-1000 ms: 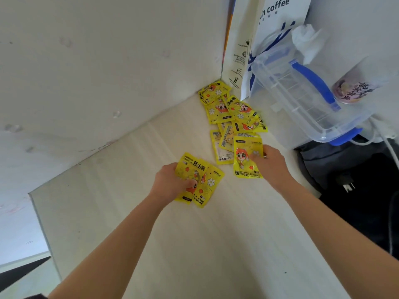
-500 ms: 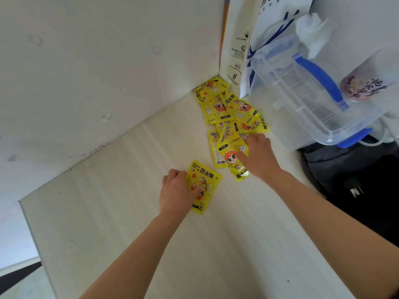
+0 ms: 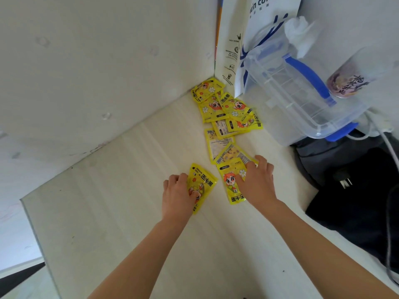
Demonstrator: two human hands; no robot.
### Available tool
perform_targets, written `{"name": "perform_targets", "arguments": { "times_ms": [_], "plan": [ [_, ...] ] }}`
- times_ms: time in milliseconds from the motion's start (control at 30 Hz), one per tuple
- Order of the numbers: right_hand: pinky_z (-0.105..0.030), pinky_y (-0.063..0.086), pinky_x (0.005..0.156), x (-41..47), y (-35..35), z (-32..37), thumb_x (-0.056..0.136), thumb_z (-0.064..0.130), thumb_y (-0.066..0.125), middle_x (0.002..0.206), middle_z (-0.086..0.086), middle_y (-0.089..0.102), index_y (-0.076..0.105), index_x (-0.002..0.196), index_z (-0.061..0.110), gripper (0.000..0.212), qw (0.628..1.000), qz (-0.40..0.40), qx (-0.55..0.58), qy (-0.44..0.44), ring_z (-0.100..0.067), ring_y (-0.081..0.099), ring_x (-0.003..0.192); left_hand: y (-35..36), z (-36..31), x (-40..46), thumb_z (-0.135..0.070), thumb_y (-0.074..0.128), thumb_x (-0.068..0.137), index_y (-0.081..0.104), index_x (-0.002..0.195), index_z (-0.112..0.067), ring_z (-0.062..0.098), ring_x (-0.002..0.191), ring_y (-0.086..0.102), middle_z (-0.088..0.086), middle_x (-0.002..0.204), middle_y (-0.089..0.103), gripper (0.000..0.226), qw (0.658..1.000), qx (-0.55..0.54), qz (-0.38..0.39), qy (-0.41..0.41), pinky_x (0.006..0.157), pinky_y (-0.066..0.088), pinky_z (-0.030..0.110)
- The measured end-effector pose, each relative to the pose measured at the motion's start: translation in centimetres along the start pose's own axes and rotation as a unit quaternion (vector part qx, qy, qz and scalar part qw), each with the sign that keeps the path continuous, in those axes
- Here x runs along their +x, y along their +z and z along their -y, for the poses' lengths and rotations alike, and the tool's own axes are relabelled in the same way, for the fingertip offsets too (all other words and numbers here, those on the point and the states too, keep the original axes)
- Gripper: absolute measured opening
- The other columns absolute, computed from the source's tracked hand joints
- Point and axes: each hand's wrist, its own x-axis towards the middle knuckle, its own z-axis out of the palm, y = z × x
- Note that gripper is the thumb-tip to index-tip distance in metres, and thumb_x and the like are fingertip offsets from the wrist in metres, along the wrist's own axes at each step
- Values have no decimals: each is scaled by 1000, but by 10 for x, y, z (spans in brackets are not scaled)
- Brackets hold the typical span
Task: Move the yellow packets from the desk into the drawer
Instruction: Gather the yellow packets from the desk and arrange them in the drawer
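Left hand point(image 3: 179, 196) grips a yellow packet point(image 3: 201, 184), half hiding it; right hand point(image 3: 257, 182) presses flat on another packet point(image 3: 231, 182).

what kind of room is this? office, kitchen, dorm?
Probably a dorm or home desk corner: a pale wood-grain desk against a wall, a coffee-shop paper bag, a clear storage box with blue handle, and a power plug on dark fabric.

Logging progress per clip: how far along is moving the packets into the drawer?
Done: nothing visibly; no drawer is in view. In hand: the left hand grips a packet, and the right hand presses another packet. Left: the pile in the corner remains on the desk.
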Motion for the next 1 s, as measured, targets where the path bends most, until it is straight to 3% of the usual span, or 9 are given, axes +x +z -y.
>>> {"name": "perform_targets", "arguments": {
  "times_ms": [133,300,400,467,600,733,833,900,1000],
  "plan": [
    [-44,27,112,7,-8,-3,91,40,58,153,-13,28,54,129,10,49,999,37,15,-28,-37,23,138,-1,4,-3,-33,66,84,51,118,-14,27,106,43,6,112,56,41,999,34,-6,-2,89,42,36],
    [-39,42,94,2,-12,-2,89,37,61,123,-11,49,57,118,11,39,999,19,17,-33,-32,46,116,-7,6,-7,-30,68,82,50,113,-15,29,104,51,5,109,51,39,1000,13,-3,-23,82,41,35],
    [-35,45,76,-4,-17,-2,89,37,59,113,-4,46,58,113,18,31,997,32,60,-21,-29,56,97,-14,5,-7,-18,68,80,46,116,-22,27,94,56,0,109,52,43,997,-47,5,-63,74,39,32],
    [-32,40,70,-4,-19,-3,89,36,60,106,1,45,57,111,21,27,994,32,101,-20,-26,56,87,-18,6,-5,-12,71,77,42,114,-28,23,87,59,-3,103,57,50,989,-113,18,-95,71,47,35],
    [-20,36,59,3,-30,-6,84,26,69,95,0,54,57,101,22,21,968,45,246,0,-18,55,82,-25,2,0,-4,78,71,46,121,-30,17,82,66,-2,101,62,65,957,-242,54,-148,66,55,33],
    [-27,51,58,11,-47,-10,81,18,74,98,-3,64,50,108,28,37,894,73,437,62,-20,66,84,-32,-15,10,-5,83,66,69,96,-20,19,79,72,1,89,74,36,936,-312,81,-138,71,61,36],
    [-31,53,62,22,-59,-13,80,14,75,97,-4,63,41,121,32,56,876,68,471,85,-17,67,81,-33,-29,22,-4,82,67,71,94,-19,15,72,72,0,84,74,32,926,-345,88,-129,61,59,28],
    [-30,52,64,32,-65,-14,82,14,74,99,-2,66,51,115,27,42,879,56,466,84,-13,66,81,-34,-38,32,-3,82,69,70,94,-18,14,70,71,-1,84,74,31,915,-370,89,-130,55,57,25],
    [-33,56,71,49,-72,-10,85,12,68,98,-4,72,64,90,24,14,884,40,460,74,-16,68,80,-32,-50,48,-4,82,70,70,94,-17,16,71,72,1,85,75,30,897,-405,99,-151,53,55,25]
  ]
}}
